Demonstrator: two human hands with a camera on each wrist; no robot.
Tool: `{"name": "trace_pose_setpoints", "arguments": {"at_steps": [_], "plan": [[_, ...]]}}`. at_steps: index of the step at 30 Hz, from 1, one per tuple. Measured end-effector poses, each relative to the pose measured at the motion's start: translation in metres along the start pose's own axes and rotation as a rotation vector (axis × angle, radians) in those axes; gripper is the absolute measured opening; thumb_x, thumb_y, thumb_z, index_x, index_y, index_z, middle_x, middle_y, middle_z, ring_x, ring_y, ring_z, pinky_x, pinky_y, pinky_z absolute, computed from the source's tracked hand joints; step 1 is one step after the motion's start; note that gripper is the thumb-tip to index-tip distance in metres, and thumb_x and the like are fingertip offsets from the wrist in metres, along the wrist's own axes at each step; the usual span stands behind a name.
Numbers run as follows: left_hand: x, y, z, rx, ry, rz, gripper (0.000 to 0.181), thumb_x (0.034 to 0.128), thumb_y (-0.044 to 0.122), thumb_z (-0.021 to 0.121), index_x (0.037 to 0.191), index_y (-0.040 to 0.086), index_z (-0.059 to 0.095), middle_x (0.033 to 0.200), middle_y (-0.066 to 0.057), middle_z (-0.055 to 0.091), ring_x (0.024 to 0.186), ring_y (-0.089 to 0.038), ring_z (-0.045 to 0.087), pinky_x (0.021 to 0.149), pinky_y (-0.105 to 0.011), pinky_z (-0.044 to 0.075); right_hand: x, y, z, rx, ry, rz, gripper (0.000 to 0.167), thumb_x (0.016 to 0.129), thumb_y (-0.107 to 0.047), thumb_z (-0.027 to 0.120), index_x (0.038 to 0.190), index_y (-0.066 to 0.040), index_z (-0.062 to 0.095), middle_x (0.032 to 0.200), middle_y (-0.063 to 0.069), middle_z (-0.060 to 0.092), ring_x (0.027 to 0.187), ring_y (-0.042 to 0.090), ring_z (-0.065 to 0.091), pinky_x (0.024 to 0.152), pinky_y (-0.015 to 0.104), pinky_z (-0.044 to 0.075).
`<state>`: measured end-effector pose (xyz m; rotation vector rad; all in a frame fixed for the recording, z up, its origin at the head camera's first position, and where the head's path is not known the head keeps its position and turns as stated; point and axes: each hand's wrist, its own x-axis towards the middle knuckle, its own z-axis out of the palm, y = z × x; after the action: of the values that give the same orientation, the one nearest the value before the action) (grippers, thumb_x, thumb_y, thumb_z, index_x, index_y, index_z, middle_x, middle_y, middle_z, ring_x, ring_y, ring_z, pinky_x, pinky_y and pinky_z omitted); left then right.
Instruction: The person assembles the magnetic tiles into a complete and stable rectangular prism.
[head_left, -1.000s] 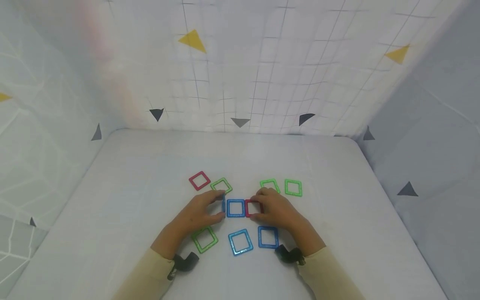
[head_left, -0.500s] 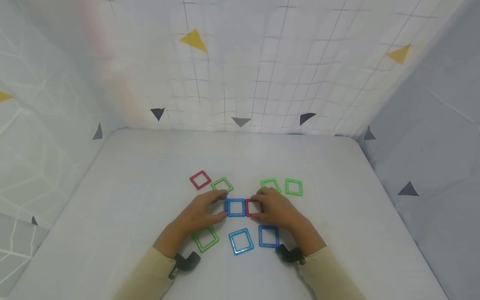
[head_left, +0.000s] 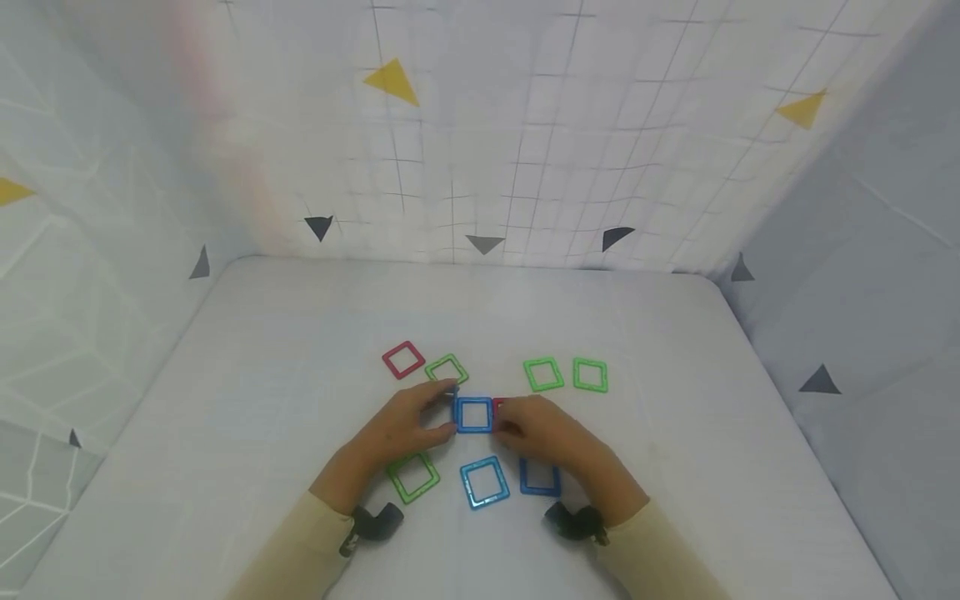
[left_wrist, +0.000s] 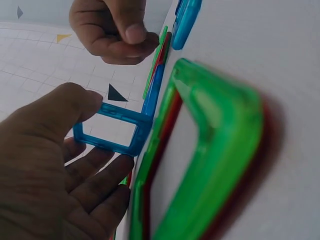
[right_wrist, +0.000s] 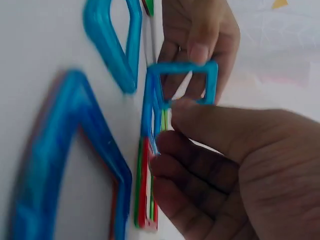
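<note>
My left hand (head_left: 408,423) pinches a blue square magnetic tile (left_wrist: 121,114), standing upright at the left edge of a flat blue tile (head_left: 475,430). Thumb and fingers hold it by opposite sides. A red square tile (head_left: 497,402) lies flat against the flat blue tile's right edge, mostly covered in the head view by my right hand (head_left: 542,429). That hand hovers over the red tile, fingers loosely curled and nothing in them. From the right wrist, the upright blue tile (right_wrist: 182,68) shows beyond my right thumb (right_wrist: 200,120).
Behind the hands lie a red tile (head_left: 388,363) and green tiles (head_left: 457,362) (head_left: 543,387) (head_left: 590,388). Closer in are a green tile (head_left: 424,489), a light blue tile (head_left: 487,502) and a dark blue tile (head_left: 540,492), partly under the right wrist. Patterned cloth walls (head_left: 480,167) surround the table (head_left: 300,333).
My left hand has brought the upright blue tile rightward against the flat blue one. My right hand has let go of the red tile's sides, and its fingers have drawn together above it.
</note>
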<state>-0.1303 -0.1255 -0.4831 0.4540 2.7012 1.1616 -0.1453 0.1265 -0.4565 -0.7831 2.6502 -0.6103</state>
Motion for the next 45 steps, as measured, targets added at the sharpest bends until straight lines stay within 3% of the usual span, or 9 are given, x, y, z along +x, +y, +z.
{"name": "trace_pose_setpoints", "arguments": {"at_steps": [5, 11, 21, 35, 45], "plan": [[0.000, 0.000, 0.001, 0.008, 0.002, -0.003, 0.068, 0.0870, 0.039, 0.076, 0.148, 0.030, 0.047, 0.141, 0.015, 0.056, 0.138, -0.012, 0.047, 0.109, -0.041, 0.045, -0.003, -0.012, 0.002, -0.014, -0.119, -0.026, 0.017, 0.089, -0.031, 0.076, 0.105, -0.027, 0.075, 0.090, -0.019, 0.068, 0.086, 0.002, 0.063, 0.085, 0.029, 0.056], [0.000, 0.001, 0.001, 0.014, 0.009, -0.017, 0.068, 0.0865, 0.038, 0.076, 0.147, 0.029, 0.048, 0.141, 0.013, 0.057, 0.138, -0.013, 0.047, 0.109, -0.041, 0.045, -0.004, -0.018, 0.005, -0.034, -0.150, -0.062, 0.019, 0.083, -0.029, 0.082, 0.100, -0.026, 0.076, 0.087, -0.018, 0.066, 0.084, 0.001, 0.062, 0.081, 0.026, 0.056], [0.001, -0.001, 0.003, 0.019, 0.023, -0.012, 0.067, 0.0862, 0.038, 0.077, 0.147, 0.027, 0.050, 0.141, 0.012, 0.057, 0.138, -0.012, 0.047, 0.108, -0.040, 0.045, -0.004, -0.016, 0.008, -0.090, -0.112, -0.075, 0.011, 0.087, -0.029, 0.078, 0.098, -0.026, 0.076, 0.086, -0.018, 0.066, 0.082, 0.002, 0.062, 0.081, 0.026, 0.057], [0.003, -0.004, 0.001, 0.019, -0.017, -0.011, 0.066, 0.0878, 0.043, 0.074, 0.147, 0.027, 0.049, 0.140, 0.014, 0.057, 0.138, -0.010, 0.046, 0.113, -0.040, 0.040, -0.007, -0.006, -0.007, 0.008, -0.012, -0.017, 0.007, 0.089, -0.023, 0.076, 0.095, -0.023, 0.072, 0.079, -0.018, 0.062, 0.073, 0.005, 0.058, 0.076, 0.025, 0.055], [0.003, -0.005, 0.001, 0.019, -0.023, -0.009, 0.067, 0.0876, 0.043, 0.074, 0.147, 0.026, 0.049, 0.140, 0.014, 0.057, 0.138, -0.010, 0.046, 0.113, -0.040, 0.040, -0.009, -0.002, -0.013, -0.037, 0.053, -0.026, 0.019, 0.088, -0.022, 0.076, 0.107, -0.022, 0.076, 0.095, -0.014, 0.071, 0.086, 0.003, 0.063, 0.085, 0.028, 0.056]]}}
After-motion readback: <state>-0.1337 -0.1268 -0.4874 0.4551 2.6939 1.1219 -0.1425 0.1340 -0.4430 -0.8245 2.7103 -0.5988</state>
